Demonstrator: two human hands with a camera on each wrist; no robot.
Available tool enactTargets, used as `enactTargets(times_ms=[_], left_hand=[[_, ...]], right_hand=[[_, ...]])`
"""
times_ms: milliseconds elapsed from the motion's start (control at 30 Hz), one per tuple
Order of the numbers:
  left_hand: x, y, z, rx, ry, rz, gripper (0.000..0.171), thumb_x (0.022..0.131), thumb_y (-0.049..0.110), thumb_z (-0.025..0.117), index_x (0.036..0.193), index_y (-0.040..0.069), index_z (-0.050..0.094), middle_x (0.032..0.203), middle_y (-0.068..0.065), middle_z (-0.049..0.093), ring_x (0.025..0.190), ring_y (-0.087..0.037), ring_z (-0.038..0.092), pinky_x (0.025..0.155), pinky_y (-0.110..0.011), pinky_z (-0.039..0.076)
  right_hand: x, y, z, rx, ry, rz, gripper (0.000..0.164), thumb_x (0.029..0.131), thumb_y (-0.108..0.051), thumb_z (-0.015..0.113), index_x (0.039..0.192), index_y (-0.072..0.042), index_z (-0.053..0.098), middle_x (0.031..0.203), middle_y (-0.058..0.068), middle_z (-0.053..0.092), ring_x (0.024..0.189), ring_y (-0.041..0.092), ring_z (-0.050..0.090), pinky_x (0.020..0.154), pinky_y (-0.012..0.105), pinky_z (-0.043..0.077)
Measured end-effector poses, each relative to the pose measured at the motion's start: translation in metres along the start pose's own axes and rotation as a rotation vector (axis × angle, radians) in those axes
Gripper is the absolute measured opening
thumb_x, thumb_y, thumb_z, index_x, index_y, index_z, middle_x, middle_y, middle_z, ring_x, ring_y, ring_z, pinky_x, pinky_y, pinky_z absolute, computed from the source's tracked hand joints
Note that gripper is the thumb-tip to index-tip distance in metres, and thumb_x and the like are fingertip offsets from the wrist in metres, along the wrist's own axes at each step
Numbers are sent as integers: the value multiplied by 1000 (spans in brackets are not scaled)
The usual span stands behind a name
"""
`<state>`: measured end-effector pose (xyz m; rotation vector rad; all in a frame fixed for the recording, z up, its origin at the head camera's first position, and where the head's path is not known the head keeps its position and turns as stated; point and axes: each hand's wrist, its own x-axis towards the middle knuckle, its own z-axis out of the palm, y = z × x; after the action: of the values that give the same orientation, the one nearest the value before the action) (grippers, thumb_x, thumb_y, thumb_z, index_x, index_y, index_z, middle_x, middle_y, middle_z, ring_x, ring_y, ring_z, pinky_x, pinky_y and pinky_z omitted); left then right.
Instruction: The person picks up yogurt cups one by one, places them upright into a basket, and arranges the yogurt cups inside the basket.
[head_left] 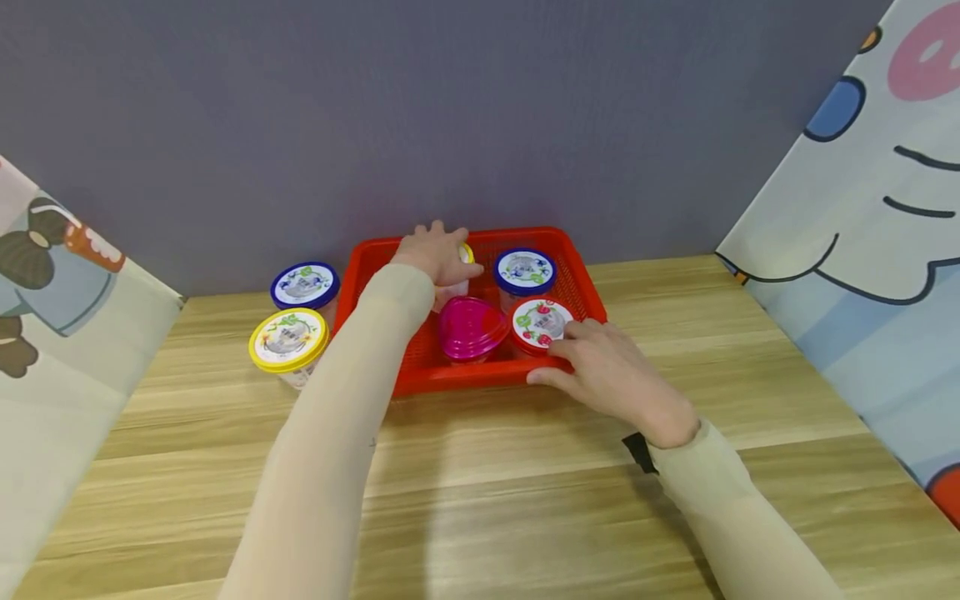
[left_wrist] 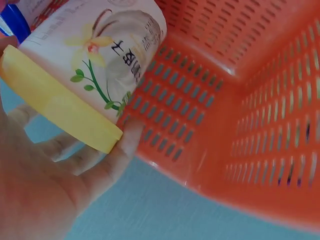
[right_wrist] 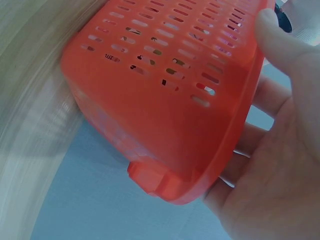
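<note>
A red plastic basket (head_left: 457,381) with slotted walls stands on the table against the back wall. In its back left part, my left hand (head_left: 432,254) holds a tub with a yellow lid (left_wrist: 60,100), fingers spread round the lid's edge. The tub's printed side (left_wrist: 120,50) shows a yellow flower. My right hand (head_left: 611,371) grips the basket's front right rim, thumb outside and fingers over it, as the right wrist view shows. Near those fingers sits a red-lidded tub (head_left: 536,321). Beside it are a pink-lidded container (head_left: 471,327) and, behind, a blue-lidded tub (head_left: 525,271).
Left of the basket, on the wooden table (head_left: 517,500), stand a blue-lidded tub (head_left: 305,285) and a yellow-lidded tub (head_left: 290,340). A grey wall (head_left: 480,108) rises directly behind. Panels with cartoon prints flank the table at left and right.
</note>
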<state>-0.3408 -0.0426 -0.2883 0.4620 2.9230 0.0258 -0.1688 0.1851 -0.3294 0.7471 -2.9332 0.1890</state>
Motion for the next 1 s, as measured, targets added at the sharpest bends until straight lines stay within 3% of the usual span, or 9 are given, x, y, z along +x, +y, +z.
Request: enactTargets(times_ms=[400, 700, 1000], left_hand=[[6, -2, 6, 20, -59, 15, 79, 90, 60, 57, 157, 23, 35, 143, -18, 41, 130, -38, 41, 107, -52, 41], [5, 4, 9, -8, -117, 44, 81, 91, 59, 59, 159, 23, 32, 152, -17, 36, 140, -40, 33, 112, -55, 35], [7, 10, 14, 5, -99, 88, 83, 89, 62, 61, 158, 24, 35, 151, -15, 38, 138, -39, 35, 112, -55, 35]], right_hand=[[1, -1, 0, 2, 3, -2, 48, 90, -56, 70, 105, -10, 78, 90, 7, 64, 82, 23, 56, 78, 46, 48], [0, -1, 0, 5, 2, -10, 48, 90, -56, 70, 104, -10, 78, 90, 6, 64, 82, 22, 56, 76, 45, 48], [0, 0, 0, 8, 5, -7, 46, 90, -54, 71, 104, -10, 78, 91, 7, 65, 82, 23, 56, 79, 46, 49]])
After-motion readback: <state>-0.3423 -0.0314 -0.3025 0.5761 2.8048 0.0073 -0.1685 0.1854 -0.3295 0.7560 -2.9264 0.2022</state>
